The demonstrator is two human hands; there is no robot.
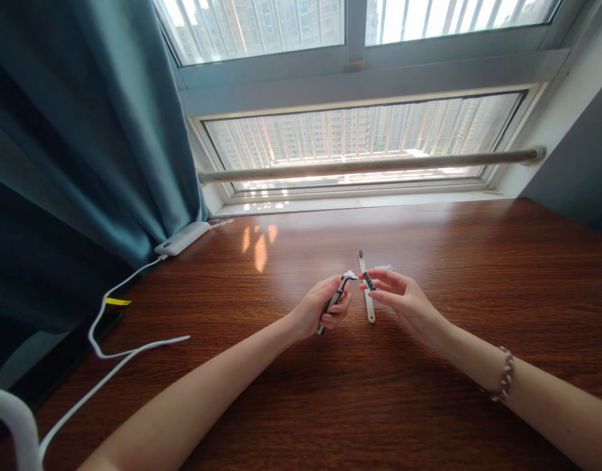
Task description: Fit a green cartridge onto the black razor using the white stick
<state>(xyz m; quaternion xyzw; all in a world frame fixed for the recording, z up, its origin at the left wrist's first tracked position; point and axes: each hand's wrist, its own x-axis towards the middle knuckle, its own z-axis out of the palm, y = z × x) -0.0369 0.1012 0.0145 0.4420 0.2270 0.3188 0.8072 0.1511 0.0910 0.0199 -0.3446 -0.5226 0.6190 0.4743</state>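
I watched the left hand (325, 306) curled around the slim dark-and-silver handle of a razor (336, 299), its bare silver neck pointing up toward the other hand. The right hand (396, 296) pinched a small dark razor cartridge (369, 281) between thumb and forefinger, held just beside the razor's neck but apart from it. By my reading, the cartridge was not yet seated on the handle. Just beyond the hands, a long white plastic strip (366, 291) lay on the brown wooden table (428, 392). Well off past the left hand, a white power bank (182, 238) and its white cable (129, 353) rested near a teal curtain (75, 131).
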